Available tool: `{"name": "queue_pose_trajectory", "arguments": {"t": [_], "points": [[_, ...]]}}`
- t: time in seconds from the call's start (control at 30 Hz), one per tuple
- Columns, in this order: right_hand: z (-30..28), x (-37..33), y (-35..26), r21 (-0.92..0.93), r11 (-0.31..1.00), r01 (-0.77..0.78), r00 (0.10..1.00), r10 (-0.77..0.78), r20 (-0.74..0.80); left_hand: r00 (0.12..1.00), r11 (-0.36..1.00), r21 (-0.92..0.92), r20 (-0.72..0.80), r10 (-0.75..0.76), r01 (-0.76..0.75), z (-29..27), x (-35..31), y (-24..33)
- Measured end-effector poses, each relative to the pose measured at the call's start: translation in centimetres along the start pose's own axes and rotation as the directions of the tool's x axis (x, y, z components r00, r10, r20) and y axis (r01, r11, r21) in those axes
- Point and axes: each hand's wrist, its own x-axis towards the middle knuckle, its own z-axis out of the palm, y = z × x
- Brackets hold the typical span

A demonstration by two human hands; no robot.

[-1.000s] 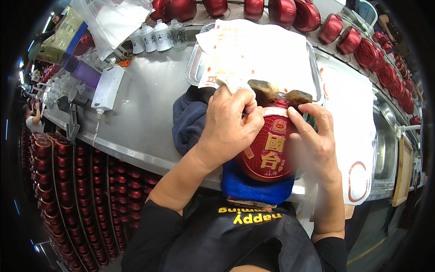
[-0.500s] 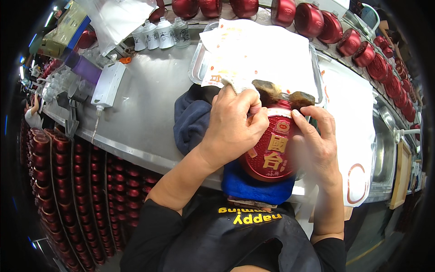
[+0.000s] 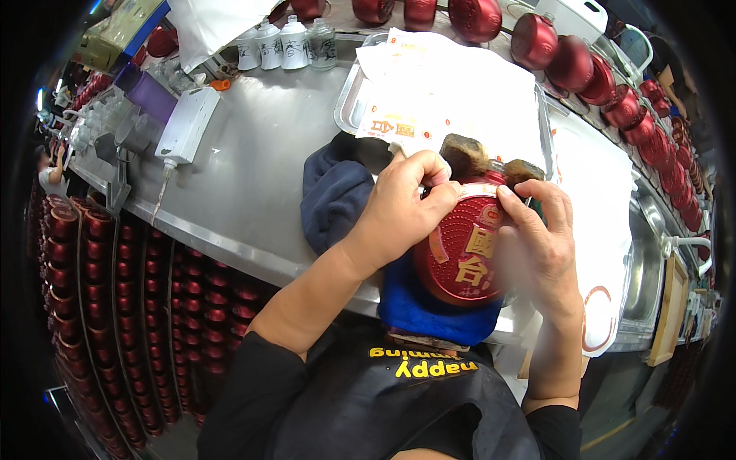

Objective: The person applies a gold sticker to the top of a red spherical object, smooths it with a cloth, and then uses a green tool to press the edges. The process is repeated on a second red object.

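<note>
A round, flat red bottle [image 3: 438, 268] with gold raised characters lies tilted on a blue cloth pad [image 3: 460, 326], its neck between two brown fuzzy-covered supports [image 3: 464, 156]. A pale strip [image 3: 479, 190] curves across its shoulder. My left hand [image 3: 410, 203] is closed, with a bit of white cloth [image 3: 395, 148] showing at its fingers; its thumb presses the strip's left end. On the other side, my right hand [image 3: 543, 238] grips the shoulder, thumb tip on the strip's right end and fingers bent. A blur covers part of the bottle beside this hand.
Printed label sheets [image 3: 460, 92] lie over a clear tray [image 3: 349, 100] behind the bottle. A dark blue cloth [image 3: 330, 195] bunches at left. White power box [image 3: 188, 126], small bottles [image 3: 294, 46] and purple container [image 3: 149, 96] stand farther left. Red bottles [image 3: 475, 17] line the back; a sink [image 3: 648, 261] is right.
The view has shifted slightly, so the surroundings sit a little further right. My left thumb has moved onto the strip's end, and less of the white cloth shows.
</note>
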Motion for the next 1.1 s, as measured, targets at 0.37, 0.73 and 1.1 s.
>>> {"name": "queue_pose_trajectory", "arguments": {"t": [0.37, 0.73, 1.1], "points": [[-0.4, 1.3, -1.4, -0.071, 0.997, 0.041, 0.997, -0.037, 0.061, 0.999, 0.956, -0.291, 0.015, -0.034, 0.037, 0.5, -0.6, -1.8], [0.1, 1.1, -1.3, -0.072, 0.997, 0.021, 0.997, -0.016, 0.07, 0.99, 0.901, -0.428, 0.143, -0.013, 0.074, -0.2, -4.2, -2.9], [0.3, 0.9, -1.3, -0.076, 0.997, 0.003, 0.997, 0.003, 0.075, 0.952, 0.804, -0.559, 0.306, -0.026, 0.202, -1.7, -4.2, -3.4]]}}
